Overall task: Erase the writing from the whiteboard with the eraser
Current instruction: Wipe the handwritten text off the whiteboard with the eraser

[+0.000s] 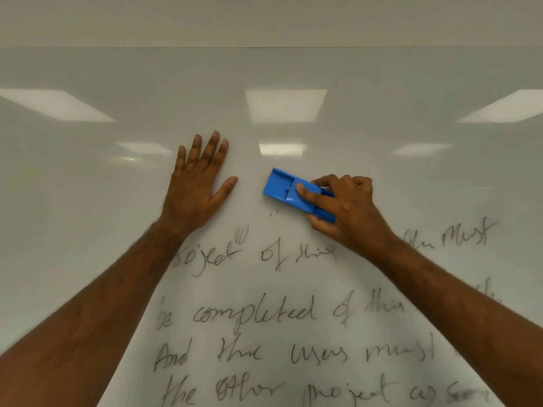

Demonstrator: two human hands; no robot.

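Note:
A blue plastic eraser (280, 184) lies against the whiteboard (411, 171), tilted, just above the top line of writing. My right hand (343, 207) grips its right end, forefinger laid along its back. My left hand (199, 183) rests flat on the board to the left of the eraser, fingers spread and straight. Several lines of black handwriting (258, 315) fill the board below both hands; my forearms hide parts of the words.
The board's upper half above my hands is blank and shows reflections of ceiling lights (285, 105). The board's top edge (264, 47) meets a plain wall. A few small ink specks (273, 213) remain under the eraser.

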